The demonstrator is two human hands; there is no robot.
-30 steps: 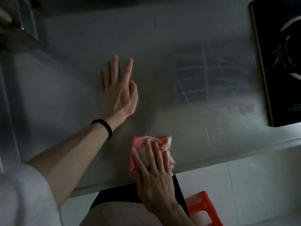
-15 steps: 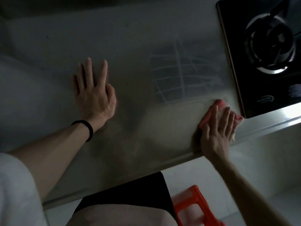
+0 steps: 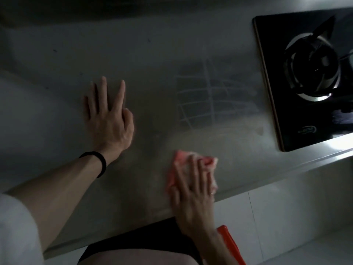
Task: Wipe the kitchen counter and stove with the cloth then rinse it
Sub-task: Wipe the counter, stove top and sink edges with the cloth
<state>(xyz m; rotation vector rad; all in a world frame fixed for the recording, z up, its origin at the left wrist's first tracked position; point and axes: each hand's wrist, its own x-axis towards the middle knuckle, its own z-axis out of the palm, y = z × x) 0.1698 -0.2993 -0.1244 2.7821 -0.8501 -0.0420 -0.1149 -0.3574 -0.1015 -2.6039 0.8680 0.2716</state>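
— While the room is dim, what lies toward the left edge of the table (image 3: 57, 115)?
— The left hand (image 3: 108, 119), pressed flat with its fingers (image 3: 104, 92) spread wide and holding nothing; a black band (image 3: 101, 163) circles its wrist, and a white sleeve (image 3: 17, 232) shows lower left
— And farther right?
— The right hand (image 3: 193, 194) lies palm-down on the pink cloth (image 3: 183, 161), fingers (image 3: 200, 173) stretched over it, close to the front edge of the table. Faint grid-like streaks (image 3: 198, 104) mark the surface beyond it
— At the right edge?
— The black stove (image 3: 282, 119) with its burner (image 3: 313, 69), well apart from the cloth. Something orange (image 3: 229, 243) shows below the table
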